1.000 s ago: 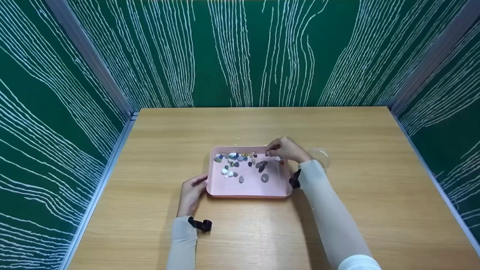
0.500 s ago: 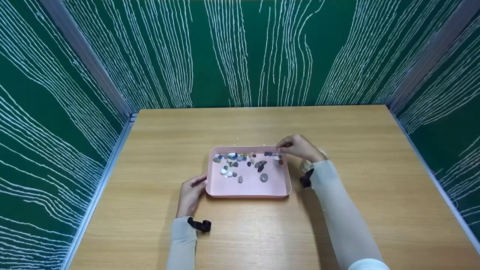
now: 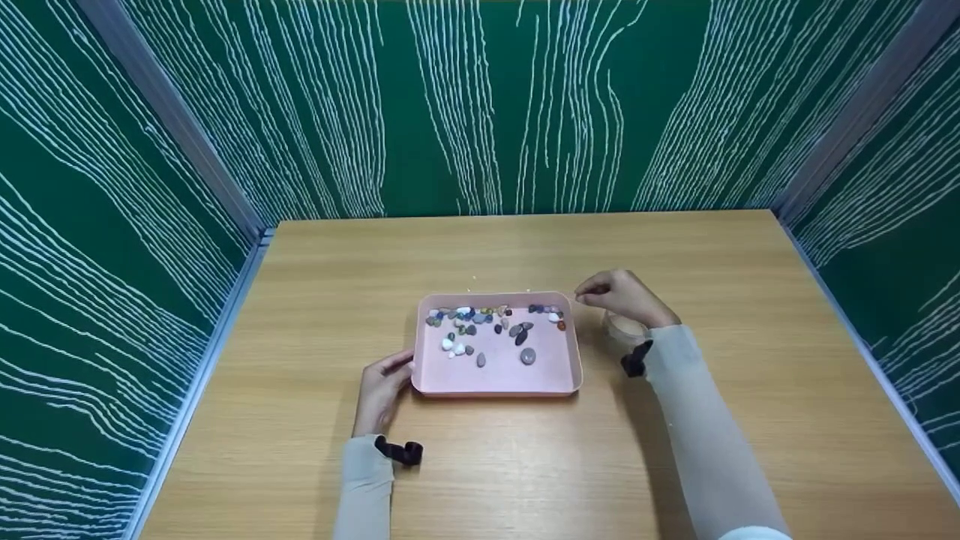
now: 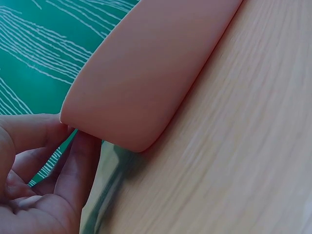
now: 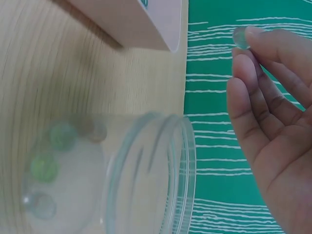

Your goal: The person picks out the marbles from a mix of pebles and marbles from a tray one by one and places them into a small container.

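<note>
My left hand [image 3: 381, 390] grips the left edge of a pink rectangular tray [image 3: 495, 381], its fingers at the rim in the left wrist view. Between thumb and forefinger, my right hand [image 3: 626, 296] pinches a small clear greenish marble [image 5: 240, 37]. That hand is just beyond the tray's back right corner, above a transparent jar [image 5: 146, 180]. Inside the jar, marbles show through the wall, among them a green marble [image 5: 44, 167]. Several pebbles and coloured stones lie in the tray, including a round grey pebble [image 3: 528, 356] and white stones [image 3: 459, 349].
The wooden table [image 3: 480, 465] bears the tray near its middle, with the jar to the right. Tiny yellowish bits [image 3: 473, 278] lie behind the tray. Green panels with white lines [image 3: 465, 105] enclose the table at the back and both sides.
My right hand has moved right, from over the tray's back right part to outside it above the jar, uncovering stones in that corner. The left hand has stayed at the tray.
</note>
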`<state>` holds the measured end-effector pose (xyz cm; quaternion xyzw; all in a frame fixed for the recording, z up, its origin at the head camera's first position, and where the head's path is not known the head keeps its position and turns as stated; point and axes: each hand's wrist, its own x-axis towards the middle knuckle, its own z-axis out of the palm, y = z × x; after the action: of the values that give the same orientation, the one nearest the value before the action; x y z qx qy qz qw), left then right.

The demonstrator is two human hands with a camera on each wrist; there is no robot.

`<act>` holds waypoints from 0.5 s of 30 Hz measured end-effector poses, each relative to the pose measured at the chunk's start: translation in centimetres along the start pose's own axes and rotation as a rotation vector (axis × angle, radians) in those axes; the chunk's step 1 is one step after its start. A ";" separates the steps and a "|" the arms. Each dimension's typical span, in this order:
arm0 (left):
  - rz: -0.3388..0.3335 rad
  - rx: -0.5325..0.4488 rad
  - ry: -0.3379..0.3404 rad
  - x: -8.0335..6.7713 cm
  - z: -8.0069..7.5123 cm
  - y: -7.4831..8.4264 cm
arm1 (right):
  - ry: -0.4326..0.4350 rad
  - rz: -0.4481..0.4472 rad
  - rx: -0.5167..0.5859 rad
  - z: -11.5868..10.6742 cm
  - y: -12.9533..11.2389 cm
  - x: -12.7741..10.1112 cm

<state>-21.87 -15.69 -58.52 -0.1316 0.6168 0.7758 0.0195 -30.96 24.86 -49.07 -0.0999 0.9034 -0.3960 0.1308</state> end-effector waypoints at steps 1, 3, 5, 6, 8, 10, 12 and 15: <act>-0.002 0.001 0.003 0.0 0.0 0.0 | 0.001 0.003 0.001 -0.1 0.1 -0.1; -0.004 0.000 0.003 0.1 0.0 0.0 | 0.001 0.012 0.004 -0.4 0.3 -0.3; -0.006 -0.002 0.001 0.1 0.0 0.0 | 0.000 0.020 0.010 -0.6 0.5 -0.4; -0.007 -0.003 0.000 0.1 0.0 0.0 | 0.000 0.024 0.009 -0.7 0.7 -0.5; -0.007 -0.005 -0.002 0.1 0.0 0.0 | 0.001 0.017 0.008 -1.0 1.0 -0.7; -0.005 -0.006 -0.002 0.1 0.0 0.0 | 0.006 0.007 0.003 -1.2 1.3 -0.9; -0.003 -0.007 -0.001 0.0 0.0 0.0 | 0.014 -0.005 -0.009 -1.4 1.7 -1.1; -0.008 -0.007 0.005 0.0 0.0 0.0 | 0.029 -0.010 -0.018 -1.8 2.2 -1.4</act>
<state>-21.84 -15.64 -58.50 -0.1361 0.6136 0.7775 0.0208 -30.32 27.97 -49.35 -0.0997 0.9082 -0.3900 0.1148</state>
